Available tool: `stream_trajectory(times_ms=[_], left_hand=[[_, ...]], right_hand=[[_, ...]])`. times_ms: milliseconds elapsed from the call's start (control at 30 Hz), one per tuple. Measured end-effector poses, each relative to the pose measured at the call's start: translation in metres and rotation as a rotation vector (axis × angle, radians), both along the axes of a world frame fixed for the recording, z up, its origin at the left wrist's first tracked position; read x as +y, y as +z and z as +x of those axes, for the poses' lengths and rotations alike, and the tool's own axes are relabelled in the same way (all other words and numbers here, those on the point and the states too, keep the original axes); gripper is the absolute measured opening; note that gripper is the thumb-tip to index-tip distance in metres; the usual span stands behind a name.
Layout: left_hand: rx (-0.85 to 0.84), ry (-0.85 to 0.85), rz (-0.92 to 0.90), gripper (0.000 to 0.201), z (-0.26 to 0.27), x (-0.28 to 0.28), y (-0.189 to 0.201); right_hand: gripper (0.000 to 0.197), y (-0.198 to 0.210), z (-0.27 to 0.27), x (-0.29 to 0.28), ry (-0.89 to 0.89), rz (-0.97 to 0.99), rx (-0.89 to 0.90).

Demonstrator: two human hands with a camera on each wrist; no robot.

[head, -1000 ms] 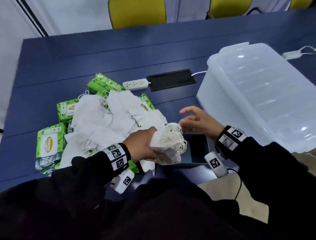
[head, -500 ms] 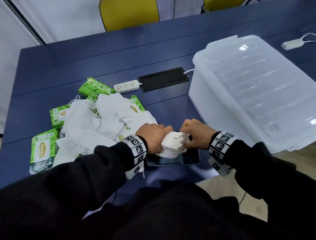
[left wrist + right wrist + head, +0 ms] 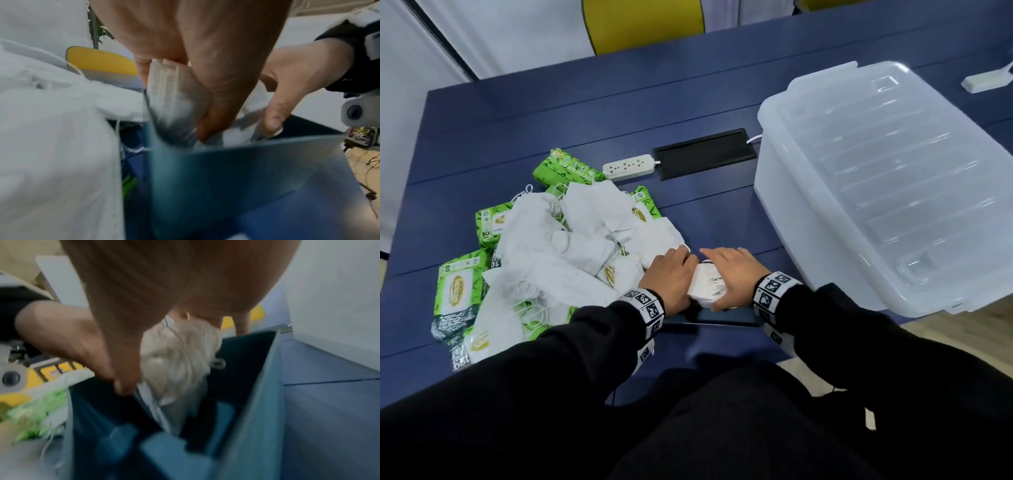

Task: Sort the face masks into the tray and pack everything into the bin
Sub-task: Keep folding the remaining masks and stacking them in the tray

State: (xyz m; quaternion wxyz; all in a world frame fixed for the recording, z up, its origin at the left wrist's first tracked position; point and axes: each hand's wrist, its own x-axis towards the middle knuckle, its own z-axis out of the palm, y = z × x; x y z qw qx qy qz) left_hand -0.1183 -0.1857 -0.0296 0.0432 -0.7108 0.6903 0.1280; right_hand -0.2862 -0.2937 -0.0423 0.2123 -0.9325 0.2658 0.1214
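Blue tabletop (image 3: 592, 113) beside the lidded bin (image 3: 876, 185): a mask stack (image 3: 707, 284), raised a second ago, is now lowered into the tray (image 3: 236, 170) (left of the bin), gripped by left hand (image 3: 671, 277) and right hand (image 3: 732, 270); loose masks (image 3: 571, 246) remain.

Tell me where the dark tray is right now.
In the head view the dark tray sits at the table's near edge under both hands, between the loose mask pile on its left and the clear bin on its right.
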Motion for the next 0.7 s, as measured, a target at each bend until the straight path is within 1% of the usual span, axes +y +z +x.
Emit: stream_trajectory(times_ms=[67, 100, 133, 200, 267, 333, 367, 433, 500, 533, 600, 633, 700], left_hand=[[0.001, 0.028, -0.042, 0.085, 0.003, 0.007, -0.005], [0.004, 0.046, -0.058, 0.095, 0.005, 0.010, -0.007], [0.006, 0.057, -0.058, 0.103, 0.008, 0.011, -0.007], [0.039, 0.077, -0.010, 0.110, 0.014, 0.013, -0.009], [0.090, 0.094, 0.063, 0.111, 0.016, 0.013, -0.010], [0.115, 0.123, 0.080, 0.111, 0.017, 0.013, -0.012], [0.144, 0.147, 0.071, 0.110, 0.017, 0.012, -0.013], [0.204, 0.192, 0.072, 0.112, 0.019, 0.010, -0.014], [0.211, 0.196, 0.085, 0.111, 0.021, 0.011, -0.016], [0.199, 0.180, 0.074, 0.107, 0.021, 0.013, -0.019], [0.200, 0.155, 0.052, 0.099, 0.019, 0.019, -0.025], [0.200, 0.150, 0.046, 0.098, 0.018, 0.021, -0.027], [0.181, 0.149, 0.039, 0.105, 0.018, 0.021, -0.027]], right_hand=[[0.106, -0.008, 0.004, 0.005, 0.008, -0.031, -0.023], [0.101, -0.010, 0.005, 0.006, 0.008, -0.043, -0.037], [0.099, -0.013, 0.005, 0.007, 0.006, -0.058, -0.052], [0.103, -0.016, 0.006, 0.008, 0.019, -0.096, -0.047], [0.110, -0.018, 0.008, 0.009, 0.021, -0.136, -0.038], [0.112, -0.018, 0.012, 0.010, -0.002, -0.144, -0.036], [0.109, -0.017, 0.014, 0.009, -0.011, -0.132, -0.035], [0.097, -0.017, 0.016, 0.004, -0.006, -0.090, -0.042], [0.087, -0.017, 0.013, 0.001, 0.012, -0.055, -0.058], [0.086, -0.018, 0.010, 0.000, 0.019, -0.058, -0.064], [0.090, -0.020, 0.006, 0.003, 0.046, -0.110, -0.055], [0.095, -0.022, 0.005, 0.004, 0.062, -0.140, -0.040], [0.107, -0.022, 0.006, 0.004, 0.072, -0.160, -0.010]])
